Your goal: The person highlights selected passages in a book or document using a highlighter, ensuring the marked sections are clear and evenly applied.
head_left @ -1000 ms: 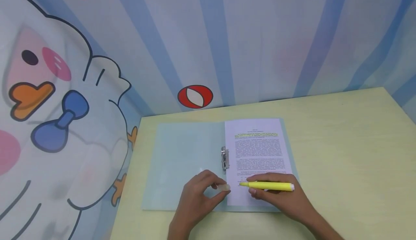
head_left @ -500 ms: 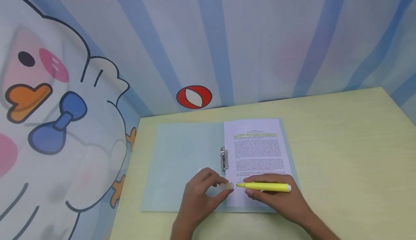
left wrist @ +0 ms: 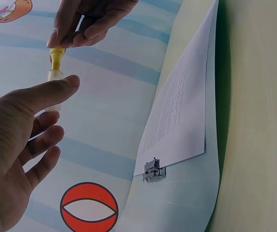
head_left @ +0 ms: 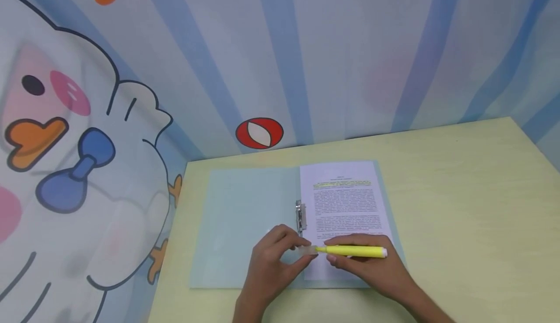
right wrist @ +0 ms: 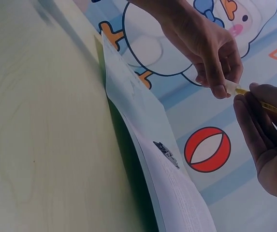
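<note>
My right hand holds a yellow highlighter between thumb and fingers, its tip pointing left. Opposite it, my left hand pinches a clear, whitish cap between thumb and index finger. The highlighter's tip is right at the cap's mouth; in the left wrist view the yellow nib end enters the cap. Both hands are above an open light blue folder. On its right side lies a printed sheet with a yellow-marked passage near the top.
A metal clip sits at the folder's fold, beside the sheet. The folder lies on a pale wooden table. Behind the table stands a striped backdrop with a cartoon duck and a red ball.
The highlighter has moved left and the cap slightly right, so the gap between them has closed and the tip now meets the cap. The head view has shifted slightly.
</note>
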The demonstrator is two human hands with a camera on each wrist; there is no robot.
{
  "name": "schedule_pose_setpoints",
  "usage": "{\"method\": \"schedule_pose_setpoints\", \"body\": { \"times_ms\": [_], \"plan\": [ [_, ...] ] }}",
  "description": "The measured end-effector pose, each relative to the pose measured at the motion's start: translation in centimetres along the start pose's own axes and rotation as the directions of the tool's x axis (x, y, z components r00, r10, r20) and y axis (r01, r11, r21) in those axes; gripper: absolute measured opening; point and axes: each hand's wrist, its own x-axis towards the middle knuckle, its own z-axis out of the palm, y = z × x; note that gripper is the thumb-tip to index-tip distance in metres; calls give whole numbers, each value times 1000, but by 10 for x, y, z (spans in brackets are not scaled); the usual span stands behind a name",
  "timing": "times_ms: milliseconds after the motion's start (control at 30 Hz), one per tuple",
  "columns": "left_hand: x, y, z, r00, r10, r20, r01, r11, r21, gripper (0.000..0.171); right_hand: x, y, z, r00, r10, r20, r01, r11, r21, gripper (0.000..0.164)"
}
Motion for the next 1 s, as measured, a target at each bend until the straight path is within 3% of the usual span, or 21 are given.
{"method": "schedule_pose_setpoints", "body": {
  "times_ms": [333, 667, 800, 1000],
  "plan": [
    [3, 2, 4, 999, 34, -6, -34, 999, -4, 19, 1, 2, 5, 1000, -5, -29, 5, 1000, 27, 24],
    [7, 3, 8, 989, 142, -47, -142, 990, 17, 15, 2, 7, 12, 997, -26, -68, 31, 996, 81, 20],
    [7, 6, 8, 987, 152, -47, -151, 988, 26, 14, 2, 8, 15, 995, -45, -86, 55, 991, 118, 17],
    [8, 7, 10, 984, 165, -62, -162, 986, 47, 14, 2, 16, 16, 996, 42, -79, -27, 983, 180, 18]
  ]
}}
